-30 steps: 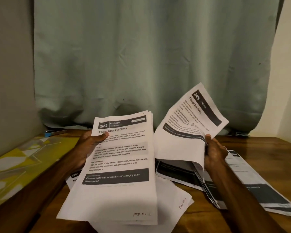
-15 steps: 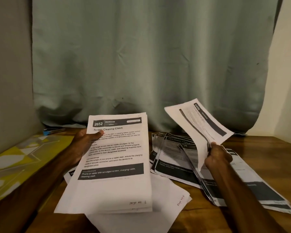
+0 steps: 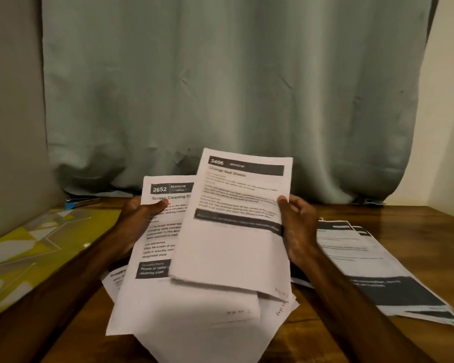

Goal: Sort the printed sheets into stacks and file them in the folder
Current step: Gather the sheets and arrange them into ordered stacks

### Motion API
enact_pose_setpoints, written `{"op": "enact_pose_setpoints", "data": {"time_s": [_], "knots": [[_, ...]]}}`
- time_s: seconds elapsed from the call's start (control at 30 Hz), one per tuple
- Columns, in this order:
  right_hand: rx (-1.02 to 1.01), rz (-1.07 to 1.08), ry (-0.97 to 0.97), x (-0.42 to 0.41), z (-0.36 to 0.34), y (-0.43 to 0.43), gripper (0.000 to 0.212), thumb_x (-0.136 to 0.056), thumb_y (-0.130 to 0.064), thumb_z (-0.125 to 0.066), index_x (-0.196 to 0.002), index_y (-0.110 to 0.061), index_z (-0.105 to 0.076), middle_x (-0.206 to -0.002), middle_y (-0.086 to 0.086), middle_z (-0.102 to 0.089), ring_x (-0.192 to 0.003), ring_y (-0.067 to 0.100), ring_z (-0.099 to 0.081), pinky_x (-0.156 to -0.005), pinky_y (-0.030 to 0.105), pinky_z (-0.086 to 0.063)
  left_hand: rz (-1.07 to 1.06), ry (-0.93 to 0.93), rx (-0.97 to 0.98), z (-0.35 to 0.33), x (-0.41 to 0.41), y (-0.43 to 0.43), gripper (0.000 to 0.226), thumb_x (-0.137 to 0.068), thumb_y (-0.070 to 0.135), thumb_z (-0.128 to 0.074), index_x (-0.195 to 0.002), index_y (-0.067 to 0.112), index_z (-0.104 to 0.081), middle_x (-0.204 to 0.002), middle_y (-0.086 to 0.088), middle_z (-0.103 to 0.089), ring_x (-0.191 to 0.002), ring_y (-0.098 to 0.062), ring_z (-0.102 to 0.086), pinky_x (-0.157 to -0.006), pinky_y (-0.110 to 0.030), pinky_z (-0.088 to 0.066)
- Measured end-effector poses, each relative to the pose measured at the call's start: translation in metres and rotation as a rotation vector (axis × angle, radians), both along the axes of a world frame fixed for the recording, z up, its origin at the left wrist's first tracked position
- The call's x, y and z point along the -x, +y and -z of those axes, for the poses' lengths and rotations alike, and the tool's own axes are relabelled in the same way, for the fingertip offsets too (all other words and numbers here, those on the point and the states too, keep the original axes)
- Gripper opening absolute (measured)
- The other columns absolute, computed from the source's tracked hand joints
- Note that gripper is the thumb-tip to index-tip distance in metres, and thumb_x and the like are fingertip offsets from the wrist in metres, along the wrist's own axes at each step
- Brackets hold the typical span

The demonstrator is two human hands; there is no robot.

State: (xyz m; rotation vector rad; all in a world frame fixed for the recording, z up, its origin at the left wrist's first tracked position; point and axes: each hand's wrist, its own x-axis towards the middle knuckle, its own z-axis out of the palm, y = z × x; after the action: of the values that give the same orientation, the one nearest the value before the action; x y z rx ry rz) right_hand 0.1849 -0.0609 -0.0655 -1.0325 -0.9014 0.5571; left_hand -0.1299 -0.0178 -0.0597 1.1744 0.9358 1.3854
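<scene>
My left hand (image 3: 139, 218) grips a stack of printed sheets (image 3: 157, 247) by its left edge, thumb on top; the top page is headed "2652 Bedroom, Screen Cleaning Check". My right hand (image 3: 296, 226) holds a second set of sheets (image 3: 236, 231) headed "3406 Change Bed Sheets" by its right edge. This set overlaps the right half of the left stack. More white sheets (image 3: 199, 334) lie under both on the wooden table (image 3: 417, 231). A spread pile of printed sheets (image 3: 372, 268) lies to the right. A yellow patterned folder (image 3: 34, 247) lies flat at the left.
A grey-green curtain (image 3: 233, 87) hangs down to the table's back edge. A small blue and metal object (image 3: 81, 201), perhaps a stapler, lies behind the folder. A grey wall closes the left side and a pale wall the right.
My right hand has carried the "3406" sheets from over the right pile leftward and laid them over the stack in my left hand. The left hand has stayed nearly still.
</scene>
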Motion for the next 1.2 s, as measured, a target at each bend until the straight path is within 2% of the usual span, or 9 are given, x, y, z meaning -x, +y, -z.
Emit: {"op": "enact_pose_setpoints", "data": {"time_s": [0.23,0.33,0.4,0.53,0.63,0.73,0.93,1.07,1.2], "knots": [[0.129,-0.142,-0.099,0.033,0.013,0.004,0.021,-0.096,-0.036,-0.069,-0.104,-0.016,-0.071,-0.094,0.002,-0.078,-0.081,0.022,-0.077,-0.079,0.049,-0.063,0.063,-0.010,0.001,0.004,-0.026,-0.011,0.039,-0.080,0.025,-0.073,-0.115,0.006,-0.072,-0.117,-0.022,-0.072,-0.107,-0.048,-0.068,-0.099,-0.067,-0.049],[0.144,-0.199,-0.070,0.039,0.014,0.003,0.027,-0.097,-0.035,-0.068,-0.114,-0.015,-0.065,-0.100,0.004,-0.078,-0.085,0.024,-0.077,-0.081,0.049,-0.063,0.092,-0.123,0.116,0.008,-0.028,-0.008,0.045,-0.073,0.032,-0.075,-0.108,0.006,-0.067,-0.129,-0.023,-0.062,-0.102,-0.049,-0.062,-0.099,-0.054,-0.046],[0.141,-0.202,-0.035,0.043,0.015,0.004,0.029,-0.097,-0.032,-0.067,-0.117,-0.012,-0.061,-0.103,0.008,-0.077,-0.089,0.026,-0.077,-0.082,0.051,-0.062,0.108,-0.200,0.170,0.006,-0.033,-0.015,0.044,-0.082,0.042,-0.069,-0.113,0.010,-0.068,-0.128,-0.020,-0.065,-0.100,-0.046,-0.064,-0.099,-0.053,-0.049],[0.138,-0.151,-0.019,0.044,0.018,0.007,0.028,-0.094,-0.025,-0.070,-0.116,-0.010,-0.061,-0.103,0.010,-0.077,-0.089,0.029,-0.076,-0.082,0.056,-0.061,0.231,-0.336,0.197,0.002,-0.039,-0.023,0.053,-0.099,0.058,-0.046,-0.118,0.016,-0.073,-0.109,-0.014,-0.077,-0.086,-0.036,-0.075,-0.073,-0.047,-0.064],[0.105,-0.160,0.033,0.042,0.016,0.008,0.038,-0.093,-0.020,-0.073,-0.126,-0.009,-0.058,-0.106,0.010,-0.077,-0.091,0.028,-0.077,-0.083,0.054,-0.062,0.272,-0.200,0.153,0.001,-0.041,-0.029,0.044,-0.097,0.037,-0.061,-0.132,0.010,-0.066,-0.124,-0.017,-0.071,-0.111,-0.040,-0.069,-0.098,-0.056,-0.054],[0.123,-0.193,0.037,0.041,0.011,0.005,0.039,-0.093,-0.024,-0.073,-0.128,-0.013,-0.060,-0.106,0.008,-0.077,-0.087,0.025,-0.077,-0.079,0.049,-0.063,0.162,-0.066,0.124,0.006,-0.043,-0.026,0.035,-0.093,0.013,-0.070,-0.127,0.006,-0.067,-0.116,-0.019,-0.074,-0.103,-0.039,-0.073,-0.090,-0.055,-0.058],[0.252,-0.466,0.034,0.038,-0.002,-0.010,0.029,-0.098,-0.017,-0.064,-0.126,-0.008,-0.064,-0.112,0.013,-0.076,-0.097,0.034,-0.075,-0.089,0.049,-0.060,0.110,-0.027,0.103,0.003,-0.043,-0.024,0.027,-0.095,0.006,-0.066,-0.122,0.008,-0.069,-0.109,-0.014,-0.077,-0.097,-0.036,-0.075,-0.084,-0.048,-0.060],[0.231,-0.556,-0.010,0.036,-0.004,-0.018,0.032,-0.095,-0.006,-0.063,-0.127,-0.008,-0.064,-0.112,0.013,-0.076,-0.102,0.037,-0.073,-0.092,0.052,-0.058,0.225,-0.106,0.157,0.004,-0.038,-0.021,0.039,-0.093,0.004,-0.057,-0.131,0.009,-0.065,-0.124,-0.018,-0.071,-0.115,-0.042,-0.067,-0.103,-0.058,-0.050],[0.219,-0.585,-0.014,0.035,-0.009,-0.025,0.032,-0.093,-0.002,-0.063,-0.124,-0.011,-0.065,-0.110,0.011,-0.077,-0.099,0.035,-0.074,-0.091,0.050,-0.059,0.234,-0.134,0.174,0.005,-0.038,-0.021,0.044,-0.089,0.006,-0.054,-0.132,0.012,-0.064,-0.127,-0.017,-0.070,-0.117,-0.042,-0.066,-0.107,-0.058,-0.047]]}}
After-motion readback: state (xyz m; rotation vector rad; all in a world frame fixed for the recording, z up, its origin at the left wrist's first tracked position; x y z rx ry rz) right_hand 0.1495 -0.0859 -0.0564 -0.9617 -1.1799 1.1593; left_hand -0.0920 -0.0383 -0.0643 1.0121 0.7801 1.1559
